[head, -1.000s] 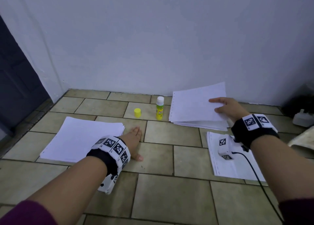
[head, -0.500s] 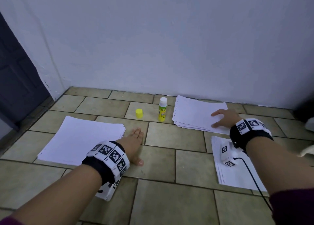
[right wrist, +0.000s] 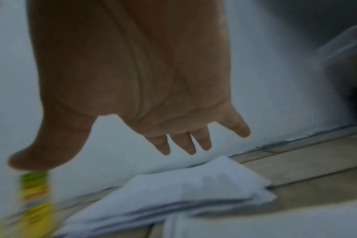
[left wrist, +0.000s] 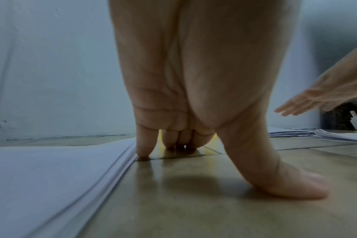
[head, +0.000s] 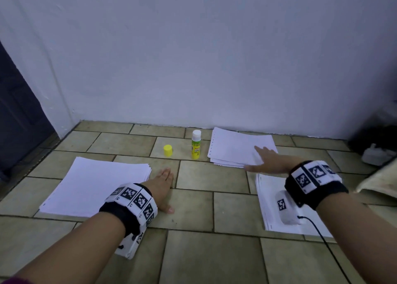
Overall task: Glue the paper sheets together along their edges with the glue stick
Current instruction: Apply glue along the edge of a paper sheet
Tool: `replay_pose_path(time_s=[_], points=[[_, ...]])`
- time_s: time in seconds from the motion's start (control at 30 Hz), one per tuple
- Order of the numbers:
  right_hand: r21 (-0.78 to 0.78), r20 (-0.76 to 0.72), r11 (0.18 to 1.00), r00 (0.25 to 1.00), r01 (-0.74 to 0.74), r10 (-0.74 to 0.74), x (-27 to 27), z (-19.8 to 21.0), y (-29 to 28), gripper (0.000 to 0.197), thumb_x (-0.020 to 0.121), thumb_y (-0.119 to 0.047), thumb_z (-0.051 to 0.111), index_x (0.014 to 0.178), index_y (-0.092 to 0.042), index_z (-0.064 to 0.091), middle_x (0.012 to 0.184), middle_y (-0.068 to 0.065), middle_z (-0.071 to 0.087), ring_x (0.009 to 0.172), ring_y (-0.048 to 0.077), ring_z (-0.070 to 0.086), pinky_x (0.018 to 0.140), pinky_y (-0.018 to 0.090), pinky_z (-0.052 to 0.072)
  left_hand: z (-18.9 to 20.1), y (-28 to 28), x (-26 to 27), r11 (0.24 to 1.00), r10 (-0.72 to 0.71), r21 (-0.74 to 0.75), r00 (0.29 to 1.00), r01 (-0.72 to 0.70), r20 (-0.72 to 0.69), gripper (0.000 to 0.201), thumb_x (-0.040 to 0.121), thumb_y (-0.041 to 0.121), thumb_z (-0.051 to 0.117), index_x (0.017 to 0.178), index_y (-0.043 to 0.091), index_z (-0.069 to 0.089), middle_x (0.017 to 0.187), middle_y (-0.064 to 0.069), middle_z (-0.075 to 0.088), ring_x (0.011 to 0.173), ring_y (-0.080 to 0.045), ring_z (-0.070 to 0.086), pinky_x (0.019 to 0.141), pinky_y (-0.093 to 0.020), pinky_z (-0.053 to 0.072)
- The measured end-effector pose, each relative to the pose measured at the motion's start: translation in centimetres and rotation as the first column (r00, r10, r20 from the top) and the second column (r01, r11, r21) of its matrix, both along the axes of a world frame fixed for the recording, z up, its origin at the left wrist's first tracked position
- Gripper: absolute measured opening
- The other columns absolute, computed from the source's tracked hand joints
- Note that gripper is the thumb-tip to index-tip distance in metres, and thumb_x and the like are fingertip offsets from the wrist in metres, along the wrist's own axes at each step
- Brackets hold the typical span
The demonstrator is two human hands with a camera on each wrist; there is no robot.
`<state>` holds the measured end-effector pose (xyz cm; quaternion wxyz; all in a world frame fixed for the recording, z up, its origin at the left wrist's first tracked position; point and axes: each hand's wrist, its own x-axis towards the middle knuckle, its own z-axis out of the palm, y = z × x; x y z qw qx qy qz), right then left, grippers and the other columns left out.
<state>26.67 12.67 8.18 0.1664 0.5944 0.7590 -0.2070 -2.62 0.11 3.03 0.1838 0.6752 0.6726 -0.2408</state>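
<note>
Left hand: the left hand [head: 161, 184] lies flat on the tiled floor [head: 193, 208], fingers straight, little finger touching the edge of the left paper stack [head: 94, 187].
Right hand: the right hand [head: 269, 162] hovers with fingers spread over the far paper stack [head: 234, 146], holding nothing.
Glue stick: the glue stick [head: 196, 144] stands upright near the floor's far edge by the wall, just left of that stack, uncapped.
Cap: the yellow cap [head: 167, 150] stands to its left.
Near right: another paper stack [head: 270, 202] lies under the right wrist.
</note>
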Motion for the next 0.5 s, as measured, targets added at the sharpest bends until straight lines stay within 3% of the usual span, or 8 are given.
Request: replay_pose_path(time_s=[0.1, 0.2, 0.4, 0.5], points=[[-0.079, 0.134, 0.993, 0.987, -0.082, 0.092, -0.8, -0.7, -5.4, 0.126, 0.071, -0.074, 0.058, 0.150, -0.013, -0.019, 0.158, 0.011, -0.020, 0.146, 0.027, -0.017, 0.117, 0.050, 0.004, 0.5, -0.5, 0.4, 0.999, 0.020, 0.037, 1.000, -0.020, -0.002, 0.107, 0.090, 0.047, 0.060, 0.149, 0.000, -0.016, 0.158, -0.013, -0.020, 0.147, -0.023, -0.014, 0.118, -0.032, 0.001], [-0.092, 0.211, 0.994, 0.975, -0.056, 0.075, -0.7, -2.5, -8.3, 0.141, 0.062, -0.073, 0.068, 0.147, -0.007, -0.024, 0.155, 0.012, -0.026, 0.145, 0.027, -0.021, 0.116, 0.054, 0.001, 0.6, -0.7, 0.8, 0.998, 0.027, 0.060, 1.000, -0.026, -0.005, 0.104, 0.090, 0.047, 0.059, 0.150, 0.000, -0.012, 0.159, -0.013, -0.017, 0.148, -0.022, -0.010, 0.120, -0.034, 0.005], [-0.116, 0.204, 0.993, 0.978, -0.029, 0.052, -1.4, -3.9, -9.9, 0.144, 0.063, -0.065, 0.074, 0.145, 0.001, -0.023, 0.154, 0.017, -0.026, 0.144, 0.031, -0.020, 0.120, 0.048, 0.009, 0.7, -1.7, 0.7, 0.993, 0.036, 0.118, 0.999, -0.031, -0.040, 0.096, 0.091, 0.050, 0.056, 0.152, 0.004, -0.002, 0.161, -0.009, -0.006, 0.149, -0.021, -0.003, 0.118, -0.038, 0.012], [-0.111, 0.180, 0.994, 0.983, -0.020, 0.040, -1.4, -4.2, -10.0, 0.144, 0.063, -0.065, 0.075, 0.145, 0.002, -0.023, 0.154, 0.018, -0.027, 0.144, 0.031, -0.020, 0.120, 0.046, 0.009, 1.0, -2.3, -1.6, 0.982, 0.085, 0.169, 0.996, -0.087, 0.016, 0.095, 0.088, 0.059, 0.054, 0.153, 0.010, 0.007, 0.161, -0.004, -0.001, 0.149, -0.020, -0.002, 0.117, -0.044, 0.014]])
